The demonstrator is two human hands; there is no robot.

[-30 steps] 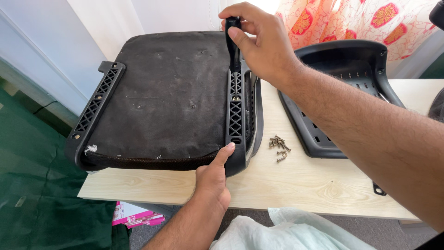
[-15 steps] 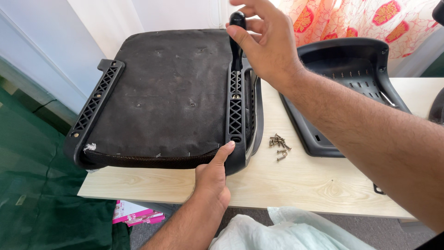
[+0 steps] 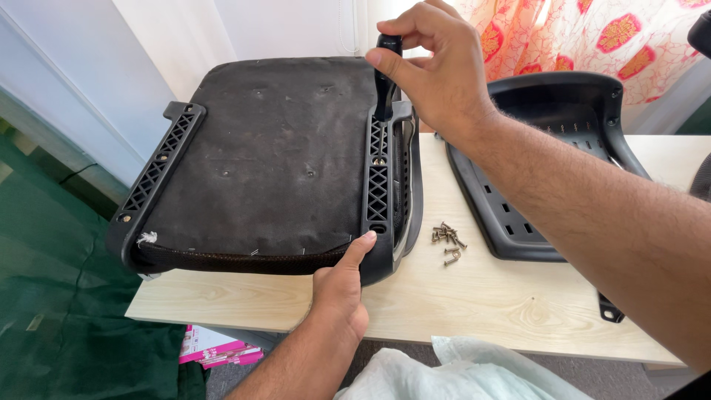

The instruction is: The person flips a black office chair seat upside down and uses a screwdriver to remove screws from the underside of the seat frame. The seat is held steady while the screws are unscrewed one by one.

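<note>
Seat cushion: lies upside down on the worktop, overhanging its left and near edges.
Right bracket: black lattice strip on the cushion's right side, long axis running from near edge to far edge.
Screwdriver: stands nearly upright at the bracket's far end, directly under the right hand, tip hidden.
Right hand: nearer the tool; reaches in from the right, wrist raised, thumb and fingers pinched around the black handle.
Left hand: comes up from the near edge, fingers curled, thumb pressed on the bracket's near corner.
Screws: small pile just right of the cushion.
Chair back: black shell toward the right edge.
</note>
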